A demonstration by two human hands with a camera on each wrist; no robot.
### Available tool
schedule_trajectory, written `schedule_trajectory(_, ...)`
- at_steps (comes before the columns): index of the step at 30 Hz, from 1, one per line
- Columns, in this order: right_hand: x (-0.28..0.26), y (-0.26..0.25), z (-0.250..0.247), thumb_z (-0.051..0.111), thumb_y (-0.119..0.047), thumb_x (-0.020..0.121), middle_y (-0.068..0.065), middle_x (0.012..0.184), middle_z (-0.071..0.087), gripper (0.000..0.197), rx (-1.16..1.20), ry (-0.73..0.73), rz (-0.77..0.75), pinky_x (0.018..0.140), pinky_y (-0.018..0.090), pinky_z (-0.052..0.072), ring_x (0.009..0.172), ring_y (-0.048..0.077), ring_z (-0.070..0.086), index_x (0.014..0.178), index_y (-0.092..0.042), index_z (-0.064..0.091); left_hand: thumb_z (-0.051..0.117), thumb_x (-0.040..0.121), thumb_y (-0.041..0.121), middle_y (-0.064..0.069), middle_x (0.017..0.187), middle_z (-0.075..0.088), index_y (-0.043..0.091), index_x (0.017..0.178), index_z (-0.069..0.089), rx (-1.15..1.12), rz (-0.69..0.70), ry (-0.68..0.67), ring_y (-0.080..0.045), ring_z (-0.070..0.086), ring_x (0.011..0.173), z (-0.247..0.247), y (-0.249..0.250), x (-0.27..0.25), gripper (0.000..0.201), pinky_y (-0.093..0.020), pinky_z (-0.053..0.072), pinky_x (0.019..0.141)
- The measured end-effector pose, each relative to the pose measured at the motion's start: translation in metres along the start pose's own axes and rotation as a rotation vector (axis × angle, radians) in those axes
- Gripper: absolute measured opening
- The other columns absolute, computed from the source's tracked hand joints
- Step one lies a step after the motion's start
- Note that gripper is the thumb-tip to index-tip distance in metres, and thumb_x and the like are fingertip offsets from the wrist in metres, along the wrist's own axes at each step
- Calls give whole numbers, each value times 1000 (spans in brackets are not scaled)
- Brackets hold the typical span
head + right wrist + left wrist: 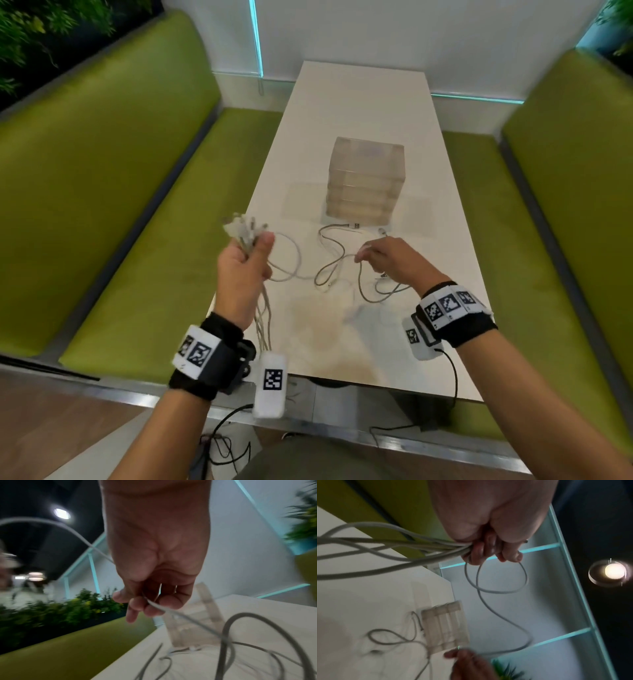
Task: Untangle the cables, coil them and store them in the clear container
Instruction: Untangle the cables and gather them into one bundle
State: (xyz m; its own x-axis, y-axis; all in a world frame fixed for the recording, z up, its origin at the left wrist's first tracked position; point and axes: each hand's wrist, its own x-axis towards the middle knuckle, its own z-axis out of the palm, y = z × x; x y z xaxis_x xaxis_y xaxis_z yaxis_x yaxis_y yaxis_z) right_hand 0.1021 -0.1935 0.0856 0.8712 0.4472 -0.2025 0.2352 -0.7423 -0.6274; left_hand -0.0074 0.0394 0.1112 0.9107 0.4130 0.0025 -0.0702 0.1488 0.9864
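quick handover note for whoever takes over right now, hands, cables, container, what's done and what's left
Left hand: raised, grips a bundle of pale cables, connector ends up, tails hanging.
Right hand: low over the white table, pinches one light cable.
Loose cables lie tangled on the table in front of the clear container, which stands mid-table.
Done: cable ends gathered. No coil or stored cable visible.
Left: untangle, coil each, store all.

Even indoor light; ceiling lamp [615, 571] flares; wrist views motion-blurred; head view bends at edges.
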Motion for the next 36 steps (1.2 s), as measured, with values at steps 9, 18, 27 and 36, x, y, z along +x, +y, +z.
schedule_trajectory(9,-12,-53,30,50,-11,91,10,93,69,18,-579,13,-144,66,33,44,89,31,64,98,-16,66,62,90,11,19,50,54,15,84,61,207,-124,-292,3,45,45,54,-36,-18,7,-12,35,48)
schedule_trajectory(18,-17,-59,30,48,-14,91,13,90,65,17,-592,109,-226,64,34,39,87,33,60,93,-10,64,62,89,10,6,57,28,6,89,55,-77,-351,-389,-7,21,45,44,-34,-15,8,-20,21,44)
schedule_trajectory(27,9,33,20,52,-40,93,-4,113,65,26,-506,170,-21,87,38,29,112,25,46,104,-25,69,72,77,18,13,47,30,17,69,55,-460,-278,-296,-2,21,39,-4,-16,-2,19,-16,22,41)
schedule_trajectory(36,0,87,20,54,-37,93,2,119,61,25,-429,128,188,89,38,32,113,28,44,103,-20,70,67,84,22,9,55,14,16,77,46,-547,-152,-236,-7,12,46,-21,0,0,23,-15,24,41)
